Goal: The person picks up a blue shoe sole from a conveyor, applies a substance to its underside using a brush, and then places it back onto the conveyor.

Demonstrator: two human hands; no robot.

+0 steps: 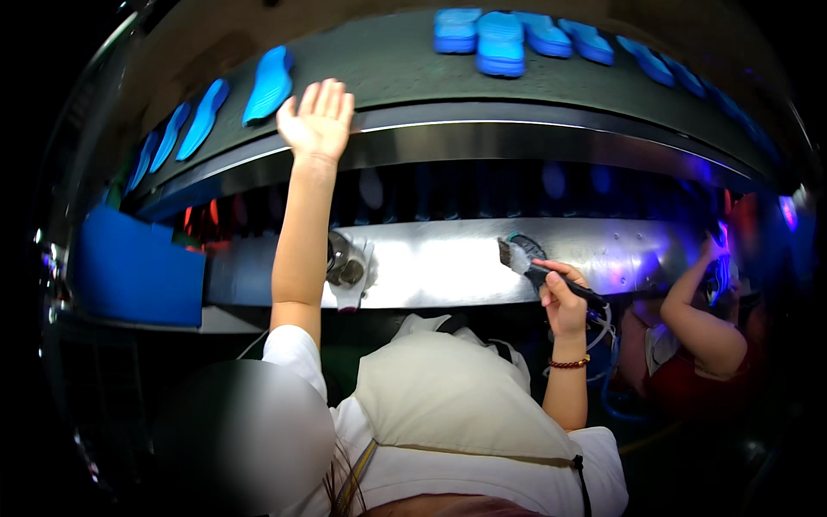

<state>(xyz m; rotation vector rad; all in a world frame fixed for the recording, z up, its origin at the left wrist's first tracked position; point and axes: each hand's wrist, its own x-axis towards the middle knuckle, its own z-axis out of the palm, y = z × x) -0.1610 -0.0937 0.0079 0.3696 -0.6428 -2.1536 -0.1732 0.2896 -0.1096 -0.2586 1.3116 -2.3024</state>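
My left hand [317, 121] is stretched far forward, palm up and fingers extended, with nothing in it. It hovers at the near edge of a dark green conveyor belt [379, 73], just right of a blue shoe sole [269, 84]. My right hand [564, 297] is closed around the black handle of a brush [556, 277] with pale bristles. The bristle end is over a dark round dish [528, 246] on the shiny metal shelf [431, 258]; whether they touch, I cannot tell.
More blue soles [500, 43] lie along the belt on both sides. A metal rail [482, 129] edges it. Glass jars or cups [346, 263] stand on the shelf, left of centre. A blue bin or panel [138, 267] is at left. At right, another person's arm [702, 323] works close by.
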